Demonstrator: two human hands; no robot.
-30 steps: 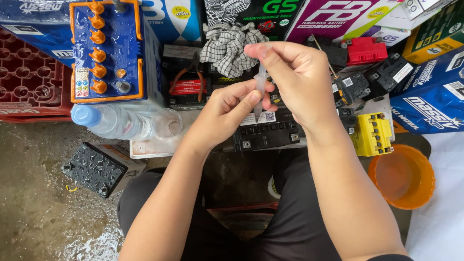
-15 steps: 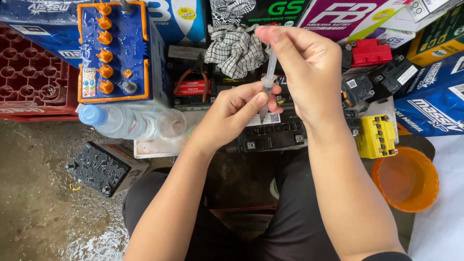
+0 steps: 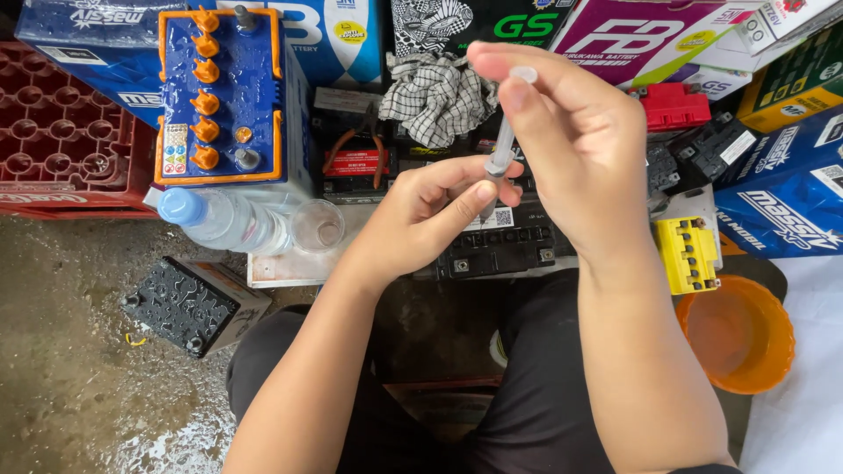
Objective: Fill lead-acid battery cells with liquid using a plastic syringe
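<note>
Left hand (image 3: 421, 219) fingers clamping syringe (image 3: 500, 158) barrel, right hand (image 3: 571, 140) pinching plunger at 12 o'clock; overpulling risking spill onto black battery (image 3: 500, 250).

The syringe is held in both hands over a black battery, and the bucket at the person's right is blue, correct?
Not quite: the bucket is orange, not blue, as the head view shows. The rest holds: the left hand grips the syringe barrel, the right hand holds its plunger, above the black battery.
</note>
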